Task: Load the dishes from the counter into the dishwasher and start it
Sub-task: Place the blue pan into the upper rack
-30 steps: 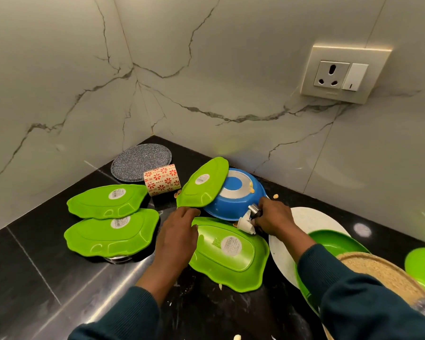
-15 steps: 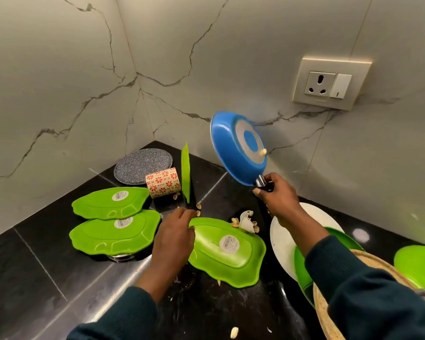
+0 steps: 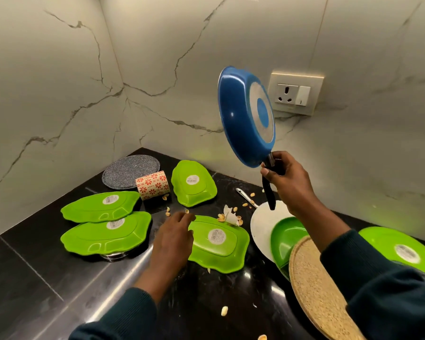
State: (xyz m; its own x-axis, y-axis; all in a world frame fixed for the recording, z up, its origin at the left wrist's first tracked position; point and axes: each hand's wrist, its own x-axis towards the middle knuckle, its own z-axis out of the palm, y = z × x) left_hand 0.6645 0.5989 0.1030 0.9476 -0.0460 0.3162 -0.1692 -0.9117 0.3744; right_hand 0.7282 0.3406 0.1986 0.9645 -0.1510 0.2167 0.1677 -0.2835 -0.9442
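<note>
Since half a second ago the blue pan [image 3: 240, 116] has been raised higher, gripped by the right hand [image 3: 286, 179], while the upright green plate [image 3: 193, 184] has been laid flat, the left hand [image 3: 173, 238] is held relaxed, and the woven mat [image 3: 317, 288] is cut off

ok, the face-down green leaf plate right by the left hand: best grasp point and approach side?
Take the green leaf plate by its near-left rim, coming in from the left, where the left hand already hovers. It lies upside down, so the flared wavy rim sits low on the counter; likely fingers hook under that edge, thumb on the raised base. Its far edge is littered with nut shells, so avoid that side.
</note>
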